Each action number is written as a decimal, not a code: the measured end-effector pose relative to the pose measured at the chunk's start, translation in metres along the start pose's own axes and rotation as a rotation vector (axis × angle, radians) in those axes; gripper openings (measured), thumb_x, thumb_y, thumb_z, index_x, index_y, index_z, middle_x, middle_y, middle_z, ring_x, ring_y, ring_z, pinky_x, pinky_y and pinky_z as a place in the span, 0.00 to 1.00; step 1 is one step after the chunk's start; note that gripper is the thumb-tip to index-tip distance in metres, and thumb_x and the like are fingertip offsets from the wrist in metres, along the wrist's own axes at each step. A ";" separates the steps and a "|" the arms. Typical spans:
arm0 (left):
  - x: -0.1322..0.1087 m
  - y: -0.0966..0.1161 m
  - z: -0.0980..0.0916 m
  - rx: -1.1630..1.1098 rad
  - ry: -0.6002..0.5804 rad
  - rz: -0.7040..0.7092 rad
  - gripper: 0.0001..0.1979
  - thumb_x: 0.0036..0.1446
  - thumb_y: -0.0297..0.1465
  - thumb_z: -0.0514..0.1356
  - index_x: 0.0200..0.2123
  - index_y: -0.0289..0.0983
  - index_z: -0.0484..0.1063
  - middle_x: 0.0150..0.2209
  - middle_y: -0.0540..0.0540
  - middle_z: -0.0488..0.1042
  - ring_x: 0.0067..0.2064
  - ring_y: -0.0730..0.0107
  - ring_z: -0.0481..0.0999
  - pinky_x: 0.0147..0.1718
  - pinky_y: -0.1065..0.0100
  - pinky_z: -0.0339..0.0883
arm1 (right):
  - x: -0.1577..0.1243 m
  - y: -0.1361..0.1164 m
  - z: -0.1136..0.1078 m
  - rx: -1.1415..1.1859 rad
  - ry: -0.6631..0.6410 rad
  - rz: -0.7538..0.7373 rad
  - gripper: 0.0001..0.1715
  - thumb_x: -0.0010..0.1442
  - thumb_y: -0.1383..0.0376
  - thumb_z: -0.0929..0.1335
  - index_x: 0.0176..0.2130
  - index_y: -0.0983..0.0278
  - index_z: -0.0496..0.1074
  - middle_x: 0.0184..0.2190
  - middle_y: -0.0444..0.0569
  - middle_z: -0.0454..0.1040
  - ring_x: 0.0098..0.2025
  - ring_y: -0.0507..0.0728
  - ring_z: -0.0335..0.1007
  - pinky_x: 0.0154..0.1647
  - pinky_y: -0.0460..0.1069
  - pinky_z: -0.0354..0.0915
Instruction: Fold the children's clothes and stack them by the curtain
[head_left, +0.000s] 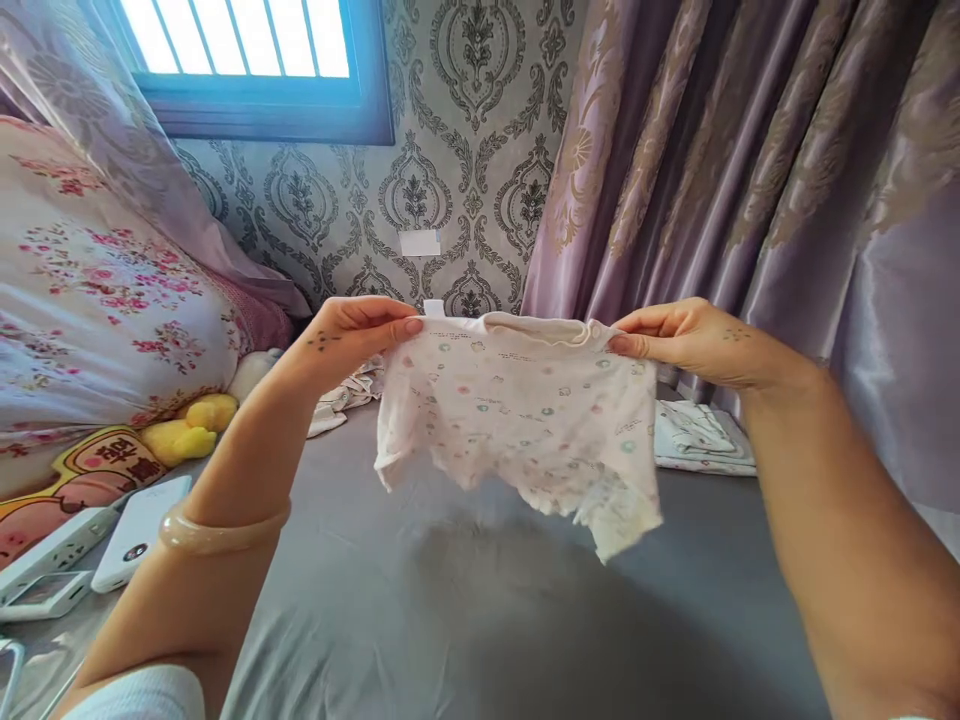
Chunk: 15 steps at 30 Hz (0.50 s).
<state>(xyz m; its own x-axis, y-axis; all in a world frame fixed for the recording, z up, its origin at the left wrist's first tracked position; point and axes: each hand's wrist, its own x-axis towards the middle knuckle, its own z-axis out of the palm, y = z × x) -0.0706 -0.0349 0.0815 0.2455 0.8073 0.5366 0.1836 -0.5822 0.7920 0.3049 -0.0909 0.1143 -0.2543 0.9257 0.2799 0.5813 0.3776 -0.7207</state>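
A small white baby shirt (pixel 510 400) with a faint coloured print hangs in the air above the grey bed sheet (pixel 360 600). My left hand (pixel 360 335) pinches its top edge at the left shoulder, close to a white tag. At the opposite shoulder my right hand (pixel 667 340) grips the fabric between thumb and fingers. The neckline, slightly folded, lies between both hands. The lower hem dangles unevenly, with the right corner lowest.
Folded clothes (pixel 697 435) lie behind on the right, and more crumpled clothing (pixel 345 395) on the left. A power strip (pixel 56 545), a white power bank (pixel 139 535), a yellow plush toy (pixel 187 430) and a floral bundle (pixel 112 280) line the left. Purple curtains (pixel 712 180) hang at right.
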 end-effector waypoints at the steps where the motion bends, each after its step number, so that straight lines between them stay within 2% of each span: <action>1: 0.001 0.004 -0.001 -0.004 0.009 -0.001 0.19 0.45 0.44 0.69 0.35 0.36 0.80 0.30 0.48 0.78 0.29 0.73 0.74 0.27 0.74 0.68 | -0.001 -0.003 -0.001 0.010 0.009 0.004 0.24 0.49 0.45 0.74 0.38 0.59 0.79 0.32 0.47 0.80 0.37 0.57 0.75 0.36 0.51 0.70; 5: 0.008 0.004 0.000 0.018 0.047 -0.063 0.22 0.44 0.46 0.69 0.36 0.36 0.79 0.30 0.48 0.78 0.28 0.72 0.74 0.26 0.73 0.68 | 0.008 0.002 0.005 0.098 -0.008 0.047 0.25 0.49 0.45 0.73 0.40 0.59 0.79 0.33 0.47 0.79 0.33 0.55 0.73 0.32 0.49 0.69; 8: 0.014 -0.021 0.006 0.038 -0.027 -0.143 0.24 0.43 0.48 0.69 0.37 0.36 0.79 0.30 0.47 0.78 0.28 0.72 0.73 0.25 0.73 0.67 | 0.022 0.028 0.020 0.138 -0.067 0.093 0.29 0.48 0.44 0.73 0.40 0.62 0.78 0.32 0.47 0.78 0.30 0.53 0.71 0.30 0.47 0.66; 11: 0.019 -0.075 0.018 0.094 -0.164 -0.192 0.24 0.45 0.49 0.66 0.35 0.34 0.79 0.29 0.47 0.78 0.27 0.73 0.71 0.25 0.73 0.64 | 0.040 0.076 0.046 0.110 -0.103 0.116 0.31 0.47 0.43 0.72 0.37 0.65 0.78 0.29 0.46 0.77 0.29 0.52 0.69 0.29 0.46 0.63; 15: 0.019 -0.164 0.043 0.199 -0.312 -0.240 0.24 0.46 0.50 0.62 0.30 0.32 0.78 0.25 0.47 0.75 0.25 0.73 0.69 0.22 0.74 0.59 | 0.061 0.149 0.095 0.019 -0.110 0.140 0.28 0.48 0.45 0.70 0.32 0.68 0.77 0.23 0.43 0.72 0.26 0.50 0.64 0.28 0.46 0.58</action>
<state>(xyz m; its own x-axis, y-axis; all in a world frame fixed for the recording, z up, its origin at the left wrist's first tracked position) -0.0549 0.0720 -0.0511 0.4431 0.8724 0.2063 0.4431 -0.4132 0.7956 0.3030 0.0196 -0.0364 -0.2557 0.9609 0.1060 0.6028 0.2442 -0.7596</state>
